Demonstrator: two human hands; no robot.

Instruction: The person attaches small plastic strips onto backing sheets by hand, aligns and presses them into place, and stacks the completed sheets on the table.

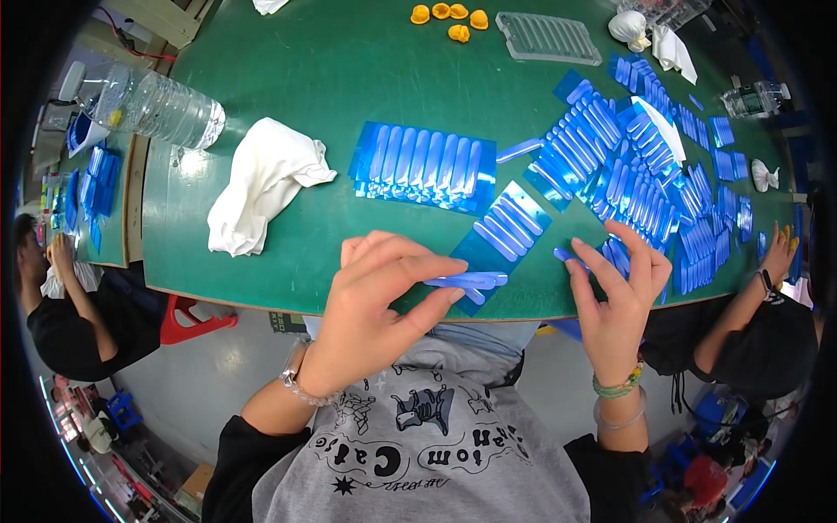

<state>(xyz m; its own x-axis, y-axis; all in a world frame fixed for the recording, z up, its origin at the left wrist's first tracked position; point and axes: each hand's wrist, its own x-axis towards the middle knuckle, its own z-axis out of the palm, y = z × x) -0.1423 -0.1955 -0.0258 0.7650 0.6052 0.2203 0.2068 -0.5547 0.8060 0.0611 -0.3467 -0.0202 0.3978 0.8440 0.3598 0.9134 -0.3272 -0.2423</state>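
My left hand [375, 292] pinches slim, round-ended blue strips [478, 280] between thumb and fingertips; a second one crosses beneath the first. In my right hand [619, 283], the thumb and a finger close on another small blue strip [565, 254], mostly hidden by the fingertips. Between the hands, a blue film sheet [529, 199] carries a row of several such strips and lies slantwise near the table's front edge. Farther left, a stack of blue sheets [423, 166] bears strips side by side. One loose strip [520, 150] rests right of that stack.
A large heap of strip sheets [632, 187] spreads over the right of the green table [288, 78]. White cloth [266, 183] and a big clear bottle [161, 105] are at left. Yellow finger cots [459, 33] and a clear ribbed tray [547, 38] lie at the back. Co-workers sit on both sides.
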